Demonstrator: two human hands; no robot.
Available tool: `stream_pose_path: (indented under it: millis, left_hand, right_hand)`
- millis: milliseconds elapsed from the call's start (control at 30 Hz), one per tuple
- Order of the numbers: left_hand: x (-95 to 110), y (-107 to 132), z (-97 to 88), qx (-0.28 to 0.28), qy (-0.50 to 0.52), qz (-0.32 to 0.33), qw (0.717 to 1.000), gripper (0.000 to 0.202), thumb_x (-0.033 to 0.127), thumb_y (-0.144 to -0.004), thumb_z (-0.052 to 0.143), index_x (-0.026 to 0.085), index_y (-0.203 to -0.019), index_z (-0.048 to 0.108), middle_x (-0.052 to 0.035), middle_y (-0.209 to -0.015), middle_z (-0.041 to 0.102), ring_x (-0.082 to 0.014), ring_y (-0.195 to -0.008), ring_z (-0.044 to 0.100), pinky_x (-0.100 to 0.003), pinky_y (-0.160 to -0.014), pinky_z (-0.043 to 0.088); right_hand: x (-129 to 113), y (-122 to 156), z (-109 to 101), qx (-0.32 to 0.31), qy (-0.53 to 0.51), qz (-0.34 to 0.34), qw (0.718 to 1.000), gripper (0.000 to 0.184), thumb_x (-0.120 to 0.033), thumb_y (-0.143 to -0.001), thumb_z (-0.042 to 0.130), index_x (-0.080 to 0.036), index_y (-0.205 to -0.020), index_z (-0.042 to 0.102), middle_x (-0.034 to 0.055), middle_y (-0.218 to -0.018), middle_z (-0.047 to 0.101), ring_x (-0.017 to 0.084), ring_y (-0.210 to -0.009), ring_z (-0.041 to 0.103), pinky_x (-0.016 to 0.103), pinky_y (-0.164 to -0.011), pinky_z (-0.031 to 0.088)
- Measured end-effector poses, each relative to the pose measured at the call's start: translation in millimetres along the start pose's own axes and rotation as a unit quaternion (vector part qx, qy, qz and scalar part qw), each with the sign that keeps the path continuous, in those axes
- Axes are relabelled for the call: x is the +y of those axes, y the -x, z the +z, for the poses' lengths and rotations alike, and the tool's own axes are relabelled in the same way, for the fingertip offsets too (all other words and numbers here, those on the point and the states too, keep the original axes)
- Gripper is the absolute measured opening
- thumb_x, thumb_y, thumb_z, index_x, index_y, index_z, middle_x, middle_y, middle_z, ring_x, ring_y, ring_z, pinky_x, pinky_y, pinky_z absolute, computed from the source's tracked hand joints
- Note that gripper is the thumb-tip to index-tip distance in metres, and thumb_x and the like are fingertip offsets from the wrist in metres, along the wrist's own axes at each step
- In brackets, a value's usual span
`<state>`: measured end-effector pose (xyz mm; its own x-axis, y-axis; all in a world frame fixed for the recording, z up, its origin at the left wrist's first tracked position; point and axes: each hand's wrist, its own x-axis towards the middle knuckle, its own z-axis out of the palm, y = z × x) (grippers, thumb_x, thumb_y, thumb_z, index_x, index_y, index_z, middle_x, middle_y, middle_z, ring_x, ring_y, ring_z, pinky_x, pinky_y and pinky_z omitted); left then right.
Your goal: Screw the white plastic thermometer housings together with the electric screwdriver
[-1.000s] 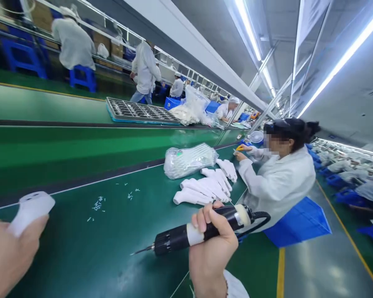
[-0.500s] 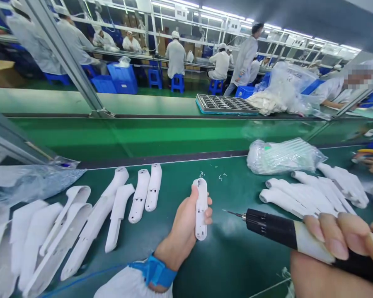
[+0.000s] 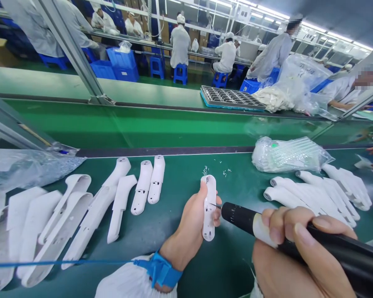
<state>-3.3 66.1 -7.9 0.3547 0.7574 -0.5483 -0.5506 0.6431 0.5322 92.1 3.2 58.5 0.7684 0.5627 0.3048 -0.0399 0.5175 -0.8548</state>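
Note:
My left hand [image 3: 191, 217] is closed around a white plastic housing [image 3: 209, 223], held upright with its holed face toward me. A blue wrist strap [image 3: 163, 271] circles that wrist. In my right hand [image 3: 298, 248] is a black electric screwdriver [image 3: 240, 217] with a pale band. Its thin bit points left and its tip is at the housing's face, near the middle; I cannot tell if a screw is on it. Just beyond the housing, small screws [image 3: 206, 170] lie scattered on the green bench [image 3: 180, 165].
White plastic parts [image 3: 90, 223] lie in rows on the left, with more white parts [image 3: 307, 194] on the right. A clear bag of parts [image 3: 292, 155] rests behind those. A blue cord [image 3: 65, 262] crosses at left. Co-workers sit beyond the green panel [image 3: 161, 126].
The screwdriver has moved left, bringing its bit from a gap away to the housing's face. The left hand and housing appear slightly farther right as the view shifted.

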Motion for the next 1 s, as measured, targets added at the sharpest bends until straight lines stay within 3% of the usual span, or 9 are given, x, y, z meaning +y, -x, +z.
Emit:
stream_pose_path:
  millis: [167,333,433,633,733,833,933,1000]
  left_hand:
    - [-3.1,-0.8,-2.0,-0.004,-0.003,0.0,1.0,0.059,0.071,-0.088,0.072,0.013,-0.097,0.064,-0.0003,-0.071,0.059,-0.0072,-0.049,0.044,-0.02,-0.045,0.036]
    - [-3.2,1.5,-0.9,0.018,-0.026,-0.008,0.999,0.065,0.078,-0.079,0.076,0.014,-0.087,0.061,0.0052,-0.058,0.047,-0.004,-0.045,0.033,-0.018,-0.043,0.024]
    - [-2.7,3.8,1.0,0.038,-0.039,-0.022,0.998,0.071,0.082,-0.073,0.077,0.015,-0.087,0.059,0.0037,-0.061,0.052,-0.0031,-0.043,0.034,-0.018,-0.042,0.021]
    - [-6.5,3.2,1.2,0.042,-0.079,-0.035,0.995,0.079,0.091,-0.065,0.073,0.018,-0.087,0.055,0.0059,-0.057,0.049,-0.0034,-0.042,0.033,-0.018,-0.042,0.02]
    - [-1.4,3.9,-1.6,0.033,-0.124,-0.031,0.991,0.079,0.09,-0.062,0.076,0.018,-0.088,0.054,0.0073,-0.06,0.048,-0.003,-0.044,0.033,-0.018,-0.043,0.021]
    - [14.5,5.2,-10.3,0.034,-0.218,0.007,0.975,0.074,0.088,-0.067,0.073,0.02,-0.083,0.051,0.0061,-0.064,0.051,-0.0045,-0.044,0.035,-0.02,-0.042,0.024]
    - [34.8,6.5,-24.6,0.064,-0.335,0.072,0.937,0.062,0.084,-0.085,0.056,0.021,-0.082,0.053,0.0038,-0.059,0.052,-0.0115,-0.046,0.045,-0.026,-0.047,0.038]
    - [43.0,7.6,-33.7,0.062,-0.421,0.102,0.899,0.056,0.075,-0.096,0.045,0.021,-0.083,0.056,-0.0008,-0.064,0.058,-0.0175,-0.056,0.056,-0.031,-0.058,0.046]
  right_hand:
    - [-0.7,4.2,0.5,-0.019,0.022,-0.004,1.0,0.023,-0.013,-0.072,0.063,-0.029,-0.087,0.056,-0.0046,-0.063,0.051,0.016,-0.054,0.046,0.037,-0.059,0.048]
    - [2.0,11.6,-4.3,-0.091,0.025,-0.019,0.995,0.024,-0.01,-0.079,0.064,-0.029,-0.09,0.054,-0.0055,-0.064,0.051,0.014,-0.053,0.047,0.036,-0.059,0.05]
    - [8.7,12.6,-7.5,-0.077,0.015,-0.045,0.996,0.024,-0.009,-0.082,0.061,-0.028,-0.093,0.053,-0.0059,-0.062,0.049,0.014,-0.051,0.044,0.035,-0.057,0.048]
    - [17.6,11.7,-12.7,-0.123,-0.019,-0.078,0.989,0.022,-0.008,-0.085,0.062,-0.026,-0.094,0.054,-0.0059,-0.06,0.05,0.013,-0.048,0.045,0.031,-0.051,0.046]
    - [13.4,5.9,-10.3,-0.112,-0.041,-0.045,0.992,0.018,-0.007,-0.086,0.06,-0.023,-0.091,0.054,-0.0049,-0.062,0.052,0.011,-0.052,0.049,0.029,-0.056,0.049]
    - [13.2,-13.2,-7.5,-0.056,-0.069,-0.015,0.996,0.014,-0.012,-0.08,0.061,-0.021,-0.084,0.053,-0.0044,-0.058,0.048,0.011,-0.049,0.045,0.028,-0.052,0.045]
    - [28.5,-46.1,-7.2,0.055,-0.069,-0.033,0.996,0.019,-0.015,-0.067,0.064,-0.021,-0.077,0.05,-0.0045,-0.055,0.044,0.011,-0.045,0.04,0.027,-0.049,0.038]
    - [46.3,-70.2,-7.5,0.087,-0.068,-0.054,0.992,0.023,-0.015,-0.062,0.065,-0.021,-0.074,0.047,-0.0053,-0.055,0.044,0.011,-0.046,0.041,0.028,-0.052,0.039]
